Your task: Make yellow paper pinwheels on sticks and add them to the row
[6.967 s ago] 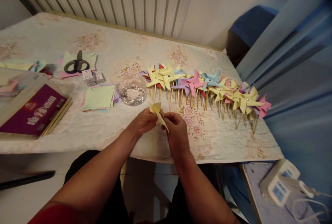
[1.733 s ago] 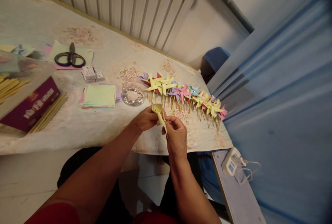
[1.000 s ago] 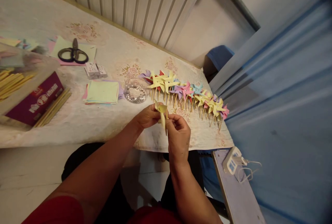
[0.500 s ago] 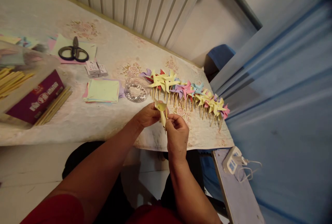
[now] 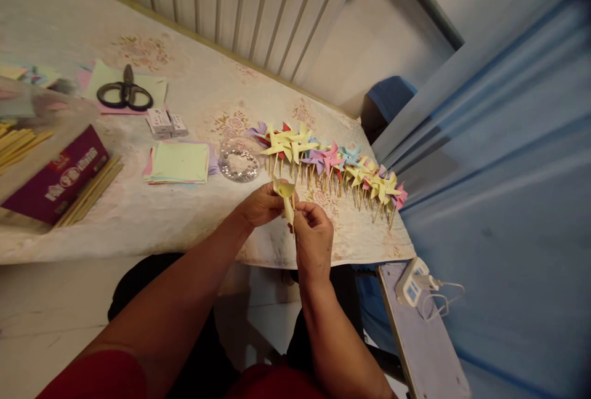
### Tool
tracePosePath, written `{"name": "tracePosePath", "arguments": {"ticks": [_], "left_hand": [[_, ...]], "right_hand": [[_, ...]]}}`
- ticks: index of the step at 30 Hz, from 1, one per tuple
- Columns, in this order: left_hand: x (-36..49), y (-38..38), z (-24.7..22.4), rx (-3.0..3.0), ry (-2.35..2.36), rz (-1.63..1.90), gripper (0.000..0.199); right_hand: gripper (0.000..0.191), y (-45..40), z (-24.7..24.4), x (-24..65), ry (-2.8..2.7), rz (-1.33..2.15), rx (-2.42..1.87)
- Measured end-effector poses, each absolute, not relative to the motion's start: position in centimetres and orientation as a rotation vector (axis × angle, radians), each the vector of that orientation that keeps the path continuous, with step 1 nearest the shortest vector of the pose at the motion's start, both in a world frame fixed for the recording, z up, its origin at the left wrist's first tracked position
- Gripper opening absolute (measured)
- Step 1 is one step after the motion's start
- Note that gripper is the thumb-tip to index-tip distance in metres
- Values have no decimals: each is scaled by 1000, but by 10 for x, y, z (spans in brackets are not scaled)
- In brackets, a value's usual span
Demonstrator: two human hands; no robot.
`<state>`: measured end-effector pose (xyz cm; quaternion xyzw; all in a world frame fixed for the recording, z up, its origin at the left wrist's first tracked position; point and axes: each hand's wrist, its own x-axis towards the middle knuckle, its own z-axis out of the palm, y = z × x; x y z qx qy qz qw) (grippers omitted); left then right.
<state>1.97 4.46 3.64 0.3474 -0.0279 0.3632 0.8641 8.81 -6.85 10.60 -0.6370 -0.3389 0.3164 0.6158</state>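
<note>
Between my two hands is a pale yellow paper pinwheel (image 5: 285, 191), its blades turned mostly edge-on to me, with a thin wooden stick beside it. My left hand (image 5: 262, 204) is closed on the paper from the left. My right hand (image 5: 314, 231) pinches around the stick and the pinwheel's lower right side; its fingertips partly hide what they grip. Just beyond my hands lies a round clear dish (image 5: 239, 164) of small shiny metal pins. To the right, a long row of colourful finished pinwheels (image 5: 330, 157) lies on the flowered tablecloth (image 5: 180, 214).
Left of the dish sit a stack of coloured paper squares (image 5: 179, 162), small white boxes (image 5: 165, 123) and black-handled scissors (image 5: 125, 96) on more paper. A purple-labelled bag (image 5: 58, 177) with wooden sticks lies far left. A power strip (image 5: 412, 281) rests on a bench at right.
The view has shifted slightly, so the table things appear a little further left. Both hands keep their hold on the yellow pinwheel, almost unmoved.
</note>
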Motion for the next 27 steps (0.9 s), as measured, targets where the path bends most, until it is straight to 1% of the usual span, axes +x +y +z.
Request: {"name": "tracePosePath", "arguments": {"ticks": [8,27], "left_hand": [[20,43,38,708,-48,757,35],[18,41,45,715,-13,753,36]], "right_hand": [[16,-68,106,88,-783,713,-1460],[14,-65,101,91,-788,685,-1470]]}}
